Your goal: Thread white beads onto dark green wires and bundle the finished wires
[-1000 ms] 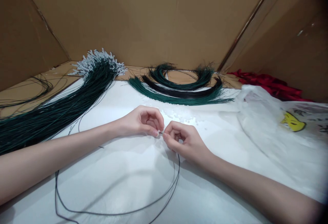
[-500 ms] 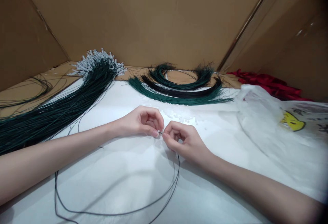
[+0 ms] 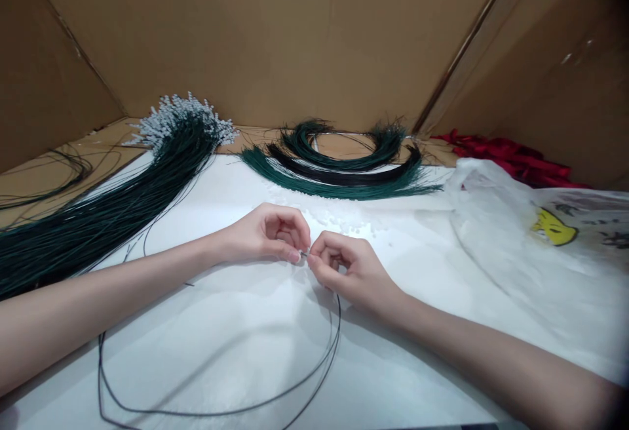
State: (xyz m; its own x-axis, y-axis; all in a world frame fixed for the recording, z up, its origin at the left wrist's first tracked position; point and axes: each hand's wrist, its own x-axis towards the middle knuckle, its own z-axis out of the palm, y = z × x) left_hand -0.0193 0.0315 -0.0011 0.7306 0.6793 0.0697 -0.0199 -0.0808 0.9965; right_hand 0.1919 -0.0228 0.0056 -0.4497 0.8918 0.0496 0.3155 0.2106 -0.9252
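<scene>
Near the middle of the white surface, my left hand (image 3: 275,233) pinches a small pale piece, perhaps a bead, at the wire's end. Close beside it on the right, my right hand (image 3: 346,266) has thumb and forefinger closed on the dark wire (image 3: 236,411). A short bit of wire shows between the two sets of fingertips. From my right hand the wire loops down towards the front and round to the left, passing by my left forearm. Behind my hands lie loose small white beads (image 3: 344,220).
At the left lies a large bundle of green wires (image 3: 142,200) tipped with white beads (image 3: 181,118). Curved green and black wire bundles (image 3: 344,184) lie at the back. A clear plastic bag (image 3: 511,246) and red ribbon (image 3: 515,161) are at the right. Cardboard walls (image 3: 275,37) stand behind.
The whole view has shifted slightly, so things appear a little further left. Both hands keep nearly the same pinch; a small pale piece now shows at my left fingertips.
</scene>
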